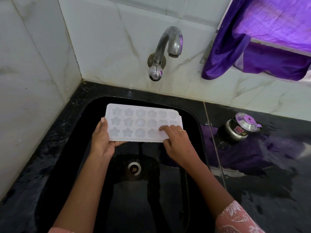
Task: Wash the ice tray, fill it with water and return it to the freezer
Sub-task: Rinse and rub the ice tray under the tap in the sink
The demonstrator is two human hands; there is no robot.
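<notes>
Left hand gripping tray left end, right hand pinching right end, over sink. Tap giving no stream. Judging: washing barely starting; filling, freezer return remaining.

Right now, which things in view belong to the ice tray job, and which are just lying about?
Job: ice tray; left hand and right hand holding its ends; tap; sink.
Lying about: small metal pot on the counter; purple curtain.

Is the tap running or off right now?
Off. No stream falls from the curved chrome tap toward the white plastic ice tray held over the black sink.
</notes>
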